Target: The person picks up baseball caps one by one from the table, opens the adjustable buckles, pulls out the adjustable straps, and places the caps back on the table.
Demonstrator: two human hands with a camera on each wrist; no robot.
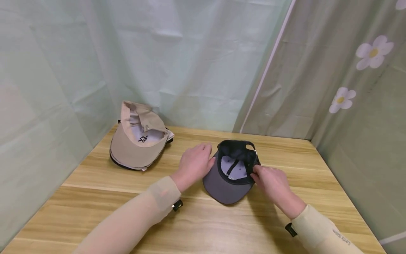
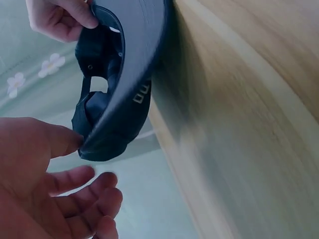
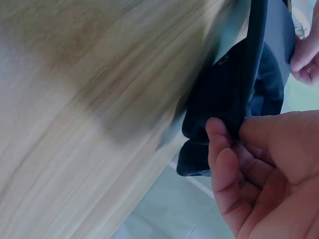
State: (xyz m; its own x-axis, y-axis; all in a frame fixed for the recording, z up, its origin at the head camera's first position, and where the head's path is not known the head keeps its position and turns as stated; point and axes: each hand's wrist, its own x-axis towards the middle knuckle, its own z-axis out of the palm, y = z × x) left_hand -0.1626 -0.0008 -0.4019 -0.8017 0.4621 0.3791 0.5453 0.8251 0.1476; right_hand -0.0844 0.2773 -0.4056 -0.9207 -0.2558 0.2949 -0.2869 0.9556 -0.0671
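A dark baseball cap point(image 1: 227, 188) lies upside down on the table, its grey brim toward me and its lining showing. At its right edge, my right hand point(image 1: 274, 181) pinches the rim between thumb and fingers; the right wrist view shows these fingers point(image 3: 227, 174) curled on the dark cloth. On the left side, my left hand point(image 1: 195, 164) is next to the cap. In the left wrist view the left thumb point(image 2: 65, 141) appears to touch the cap's edge, while the other fingers hang loosely bent, apart from it.
Beige caps point(image 1: 133, 151), seemingly stacked, lie upside down at the back left of the wooden table point(image 1: 203, 233). A pale curtain point(image 1: 196, 70) hangs behind the table, and a flowered curtain point(image 1: 304, 77) hangs at the right.
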